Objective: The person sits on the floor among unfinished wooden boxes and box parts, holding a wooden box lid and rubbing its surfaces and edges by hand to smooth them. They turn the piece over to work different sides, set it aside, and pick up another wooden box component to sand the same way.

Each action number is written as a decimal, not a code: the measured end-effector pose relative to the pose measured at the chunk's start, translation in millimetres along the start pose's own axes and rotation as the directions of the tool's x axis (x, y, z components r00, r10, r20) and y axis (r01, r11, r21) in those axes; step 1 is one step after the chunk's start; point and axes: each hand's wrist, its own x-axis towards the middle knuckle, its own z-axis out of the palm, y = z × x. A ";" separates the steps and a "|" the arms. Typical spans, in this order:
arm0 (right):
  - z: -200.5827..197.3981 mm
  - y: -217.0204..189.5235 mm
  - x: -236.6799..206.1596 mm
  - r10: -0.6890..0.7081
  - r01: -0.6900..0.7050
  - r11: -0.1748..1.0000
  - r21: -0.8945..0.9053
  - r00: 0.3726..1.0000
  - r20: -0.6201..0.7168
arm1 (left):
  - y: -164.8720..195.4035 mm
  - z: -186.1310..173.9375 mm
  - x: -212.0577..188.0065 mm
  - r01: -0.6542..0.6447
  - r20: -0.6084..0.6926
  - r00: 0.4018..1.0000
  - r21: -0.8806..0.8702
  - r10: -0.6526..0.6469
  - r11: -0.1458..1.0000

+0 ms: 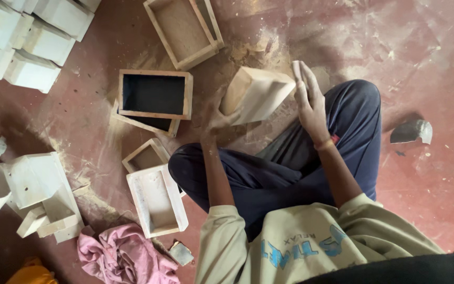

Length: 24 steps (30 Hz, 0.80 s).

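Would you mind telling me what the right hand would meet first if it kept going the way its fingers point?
Probably only the floor. The right hand lies flat against the wooden box, fingers pointing away from the person; nothing shows beyond them, though depth is unclear.

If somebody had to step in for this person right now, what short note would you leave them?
Left hand: grips the lower left edge of a pale wooden box, held tilted off the floor.
Right hand: open and flat, fingers against the box's right end.
Person sits cross-legged on the red floor.
Nearby: two stacked dark-lined boxes, a white box by the left knee, a pink cloth.
Done and left: cannot be told from this view.
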 end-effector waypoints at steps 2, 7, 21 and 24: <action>-0.5 -49.1 -6.4 -0.119 0.128 0.989 -0.077 0.987 0.109 | -9.3 1.4 -3.3 -0.066 0.038 0.997 0.080 0.063 0.995; 42.7 -108.5 -34.2 0.200 -0.053 0.854 -0.518 0.952 0.231 | -17.3 -6.6 -19.3 0.031 0.138 0.989 0.113 -0.046 0.993; 25.2 72.4 -13.9 0.317 -0.028 0.523 -0.852 0.934 0.163 | -26.2 -6.7 -14.2 0.140 -0.129 0.984 0.150 -0.121 0.979; -8.9 89.7 6.7 0.300 -0.114 0.610 -0.784 0.949 0.096 | -21.4 -8.6 -10.2 0.074 -0.114 0.992 0.202 -0.052 0.977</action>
